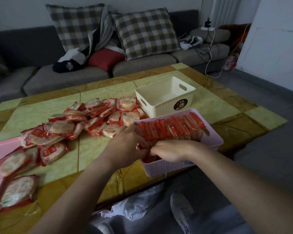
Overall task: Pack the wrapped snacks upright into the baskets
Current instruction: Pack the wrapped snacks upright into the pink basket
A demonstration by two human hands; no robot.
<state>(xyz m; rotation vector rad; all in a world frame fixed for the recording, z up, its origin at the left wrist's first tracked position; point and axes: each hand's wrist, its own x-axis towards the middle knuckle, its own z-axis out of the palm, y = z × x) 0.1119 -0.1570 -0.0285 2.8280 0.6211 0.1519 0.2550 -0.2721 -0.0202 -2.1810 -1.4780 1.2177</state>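
While I watched the head feed, both hands worked inside the near end of the pink basket (215, 141), which sat at the front edge of the surface (95, 149).

Left hand (127, 142): fingers curled round a red packet (139, 147) at the basket's near-left corner, grasping it.

Right hand (169, 151): fingers bent down among the packets just beside the left, tips hidden. I could not tell whether it held anything.

Wrapped snacks (172, 127) stood on edge in a tight row along the basket's far side.

White basket (156, 108) stood just behind the pink one.

Loose pile (95, 119) of the same snacks lay flat to the left, spreading onto a flat pink piece (0, 146) at the surface's left edge.

Sofa (71, 76) stood beyond, with checked cushions (145, 31).
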